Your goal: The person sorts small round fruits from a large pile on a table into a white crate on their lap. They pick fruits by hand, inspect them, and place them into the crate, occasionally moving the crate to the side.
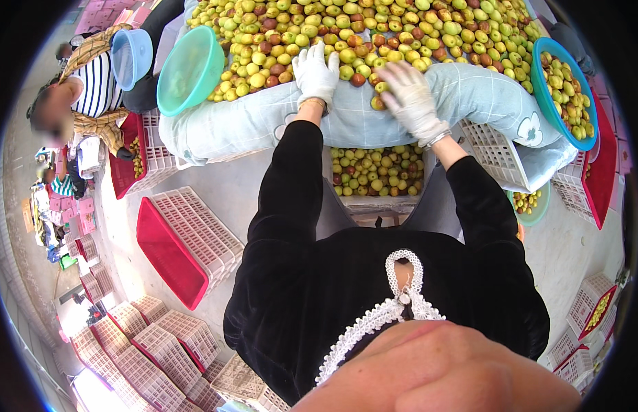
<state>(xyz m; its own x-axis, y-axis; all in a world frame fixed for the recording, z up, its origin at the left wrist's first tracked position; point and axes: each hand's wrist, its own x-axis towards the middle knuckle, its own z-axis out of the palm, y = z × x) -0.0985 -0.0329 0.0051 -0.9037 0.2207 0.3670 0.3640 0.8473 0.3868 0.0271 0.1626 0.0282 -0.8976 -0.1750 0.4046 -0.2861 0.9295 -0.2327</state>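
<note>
A broad heap of yellow-green and reddish-brown jujubes covers the work surface before me. Its near edge is a padded roll of pale blue checked cloth. My left hand, in a white glove, lies at the heap's front with fingers apart and no fruit visibly held. My right hand, also gloved, is over the cloth roll, its fingertips blurred. A few jujubes lie beside its spread thumb and fingers; its palm side is hidden. Below the roll, between my knees, a crate contains more jujubes.
A green plastic basin stands left of the heap, a blue basin of jujubes right. A red-lined crate rests on the floor at left. Stacked crates stand behind. A person sits at far left near a blue basin.
</note>
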